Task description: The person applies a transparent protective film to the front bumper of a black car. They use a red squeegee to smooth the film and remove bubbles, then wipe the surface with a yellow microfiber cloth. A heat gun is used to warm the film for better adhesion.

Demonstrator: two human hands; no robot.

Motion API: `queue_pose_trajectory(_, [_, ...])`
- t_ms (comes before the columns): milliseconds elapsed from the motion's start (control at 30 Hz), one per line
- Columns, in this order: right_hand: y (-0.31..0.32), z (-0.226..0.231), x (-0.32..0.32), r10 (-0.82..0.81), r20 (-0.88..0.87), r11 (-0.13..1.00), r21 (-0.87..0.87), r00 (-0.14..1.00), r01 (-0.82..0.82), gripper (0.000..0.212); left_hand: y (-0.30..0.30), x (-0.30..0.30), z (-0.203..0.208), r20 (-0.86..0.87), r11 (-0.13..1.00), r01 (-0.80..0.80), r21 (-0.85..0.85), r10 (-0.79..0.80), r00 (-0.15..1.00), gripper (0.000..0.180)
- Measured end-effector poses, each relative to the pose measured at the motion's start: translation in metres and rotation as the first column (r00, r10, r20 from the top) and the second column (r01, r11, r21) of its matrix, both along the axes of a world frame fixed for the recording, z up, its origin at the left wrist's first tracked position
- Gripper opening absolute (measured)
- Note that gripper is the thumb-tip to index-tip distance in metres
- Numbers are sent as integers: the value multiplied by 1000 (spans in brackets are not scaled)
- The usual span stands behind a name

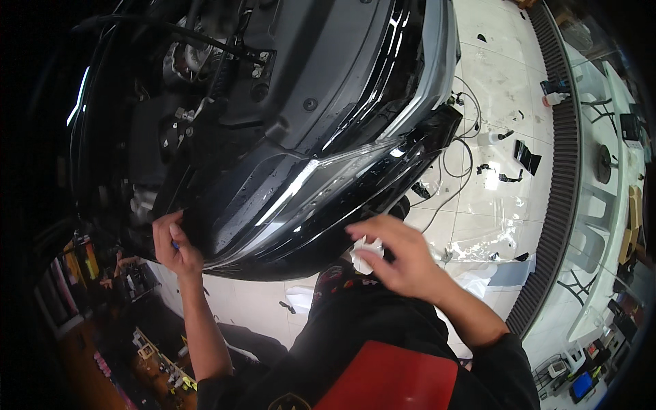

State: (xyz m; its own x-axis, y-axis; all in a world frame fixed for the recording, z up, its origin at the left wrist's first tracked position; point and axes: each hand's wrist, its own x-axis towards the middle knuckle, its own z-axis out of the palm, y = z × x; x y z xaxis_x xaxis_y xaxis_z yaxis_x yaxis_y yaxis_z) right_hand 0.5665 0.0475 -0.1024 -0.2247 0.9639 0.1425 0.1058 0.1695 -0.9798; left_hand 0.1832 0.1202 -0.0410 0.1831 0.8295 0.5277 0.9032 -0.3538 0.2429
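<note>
Right hand (pixel 403 256) at lower centre, fingers pinched on a crumpled white cloth (pixel 365 256) just under the glossy black bumper (pixel 273 205) mid-frame. Left hand (pixel 174 242) grips the bumper's left edge, fingers curled round something small and blue.

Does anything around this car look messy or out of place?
Yes. The white tiled floor right of the car is littered: crumpled clear film, black scraps and a loose cable lie scattered about.
</note>
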Motion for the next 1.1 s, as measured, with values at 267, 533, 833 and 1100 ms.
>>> queue_pose_trajectory(267, [10,7,-39,211,-201,976,-8,957,-217,57,-73,136,36,466,866,239,-440,-8,885,61])
queue_pose_trajectory(533, [13,11,-34,488,-372,778,-225,790,-587,25,-60,168,2,407,804,256,-537,-19,913,76])
queue_pose_trajectory(833, [58,-33,34,141,243,977,120,960,-175,60,-32,191,11,-34,803,-41,-595,26,999,56])
queue_pose_trajectory(1100, [102,-53,49,167,239,951,217,957,-220,67,-27,210,18,-358,674,-131,-727,-209,910,88])
